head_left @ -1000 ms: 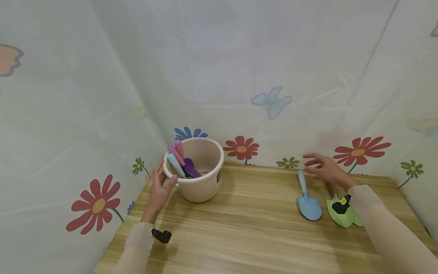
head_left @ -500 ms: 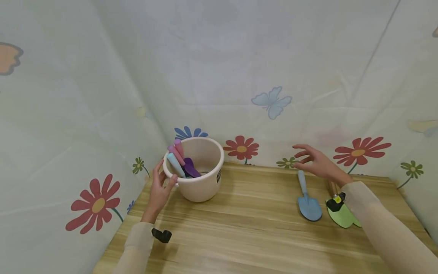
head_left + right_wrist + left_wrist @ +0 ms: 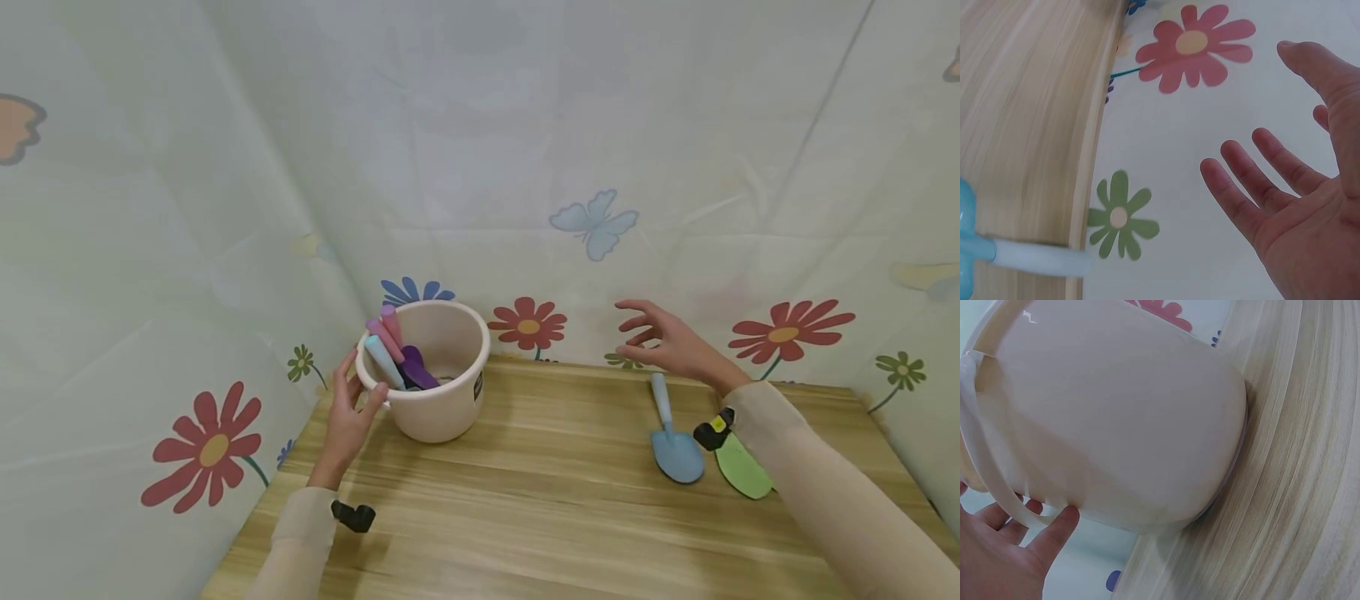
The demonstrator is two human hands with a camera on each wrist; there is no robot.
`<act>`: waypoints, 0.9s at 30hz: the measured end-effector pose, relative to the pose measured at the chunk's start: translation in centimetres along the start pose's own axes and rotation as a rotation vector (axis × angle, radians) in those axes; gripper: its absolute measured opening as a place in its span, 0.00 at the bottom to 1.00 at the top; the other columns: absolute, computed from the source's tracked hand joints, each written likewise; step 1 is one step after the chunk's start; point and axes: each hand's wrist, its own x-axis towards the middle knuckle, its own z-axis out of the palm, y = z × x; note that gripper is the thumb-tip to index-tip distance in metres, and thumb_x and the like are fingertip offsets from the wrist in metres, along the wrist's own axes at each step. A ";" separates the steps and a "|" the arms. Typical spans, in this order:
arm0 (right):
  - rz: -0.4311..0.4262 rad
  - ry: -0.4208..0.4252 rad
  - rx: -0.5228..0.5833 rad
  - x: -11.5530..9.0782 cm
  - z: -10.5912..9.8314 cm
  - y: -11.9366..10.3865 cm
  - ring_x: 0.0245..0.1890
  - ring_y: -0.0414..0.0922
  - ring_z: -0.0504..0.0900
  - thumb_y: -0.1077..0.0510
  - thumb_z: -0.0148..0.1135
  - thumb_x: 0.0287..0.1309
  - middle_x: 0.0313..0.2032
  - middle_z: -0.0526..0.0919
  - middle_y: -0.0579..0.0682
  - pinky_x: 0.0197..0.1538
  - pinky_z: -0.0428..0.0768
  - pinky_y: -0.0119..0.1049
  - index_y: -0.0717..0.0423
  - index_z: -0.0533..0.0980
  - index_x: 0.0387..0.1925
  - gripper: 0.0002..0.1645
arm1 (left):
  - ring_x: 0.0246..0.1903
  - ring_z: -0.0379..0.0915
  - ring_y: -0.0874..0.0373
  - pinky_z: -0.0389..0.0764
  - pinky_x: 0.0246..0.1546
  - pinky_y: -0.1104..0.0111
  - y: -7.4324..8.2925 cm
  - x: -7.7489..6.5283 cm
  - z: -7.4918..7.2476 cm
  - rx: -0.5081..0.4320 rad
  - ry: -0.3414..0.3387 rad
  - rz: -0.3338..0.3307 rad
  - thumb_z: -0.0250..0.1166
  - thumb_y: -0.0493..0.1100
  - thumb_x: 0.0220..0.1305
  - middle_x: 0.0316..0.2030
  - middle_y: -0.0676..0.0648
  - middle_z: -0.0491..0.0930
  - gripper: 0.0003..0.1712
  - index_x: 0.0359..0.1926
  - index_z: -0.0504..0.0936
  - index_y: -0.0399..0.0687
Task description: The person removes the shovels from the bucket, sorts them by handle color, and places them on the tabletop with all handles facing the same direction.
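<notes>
A cream bucket point(image 3: 438, 417) stands at the table's back left, tool handles leaning in it. My left hand point(image 3: 348, 421) holds its left side near the rim, thumb at the front and fingers spread along the side. In the left wrist view, the thumb and fingertips touch the bucket wall point(image 3: 1129, 419) by its bail handle point(image 3: 988, 450). My right hand point(image 3: 667, 340) hovers with nothing in it, fingers loosely bent, above and behind a blue trowel point(image 3: 677, 454). A green tool blade point(image 3: 742, 471) lies right of the trowel, partly hidden by my right forearm.
Inside the bucket are pink-purple handles point(image 3: 387, 340), a light blue handle point(image 3: 385, 362) and a purple piece point(image 3: 417, 368). The wooden table point(image 3: 525, 517) meets a flower-printed cloth wall point(image 3: 480, 167) at the back and sides.
My right hand has moved left and slightly up, away from over the green tool and past the blue trowel's handle. My left hand and the bucket stay in place.
</notes>
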 end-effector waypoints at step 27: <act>-0.023 -0.032 0.001 4.1 3.1 -4.3 0.51 0.55 0.85 0.48 0.74 0.62 0.60 0.79 0.59 0.52 0.84 0.54 0.43 0.61 0.76 0.46 | 0.76 0.54 0.47 0.69 0.65 0.48 -0.2 0.1 -0.2 0.006 -0.008 -0.004 0.62 0.49 0.75 0.79 0.46 0.53 0.46 0.82 0.44 0.66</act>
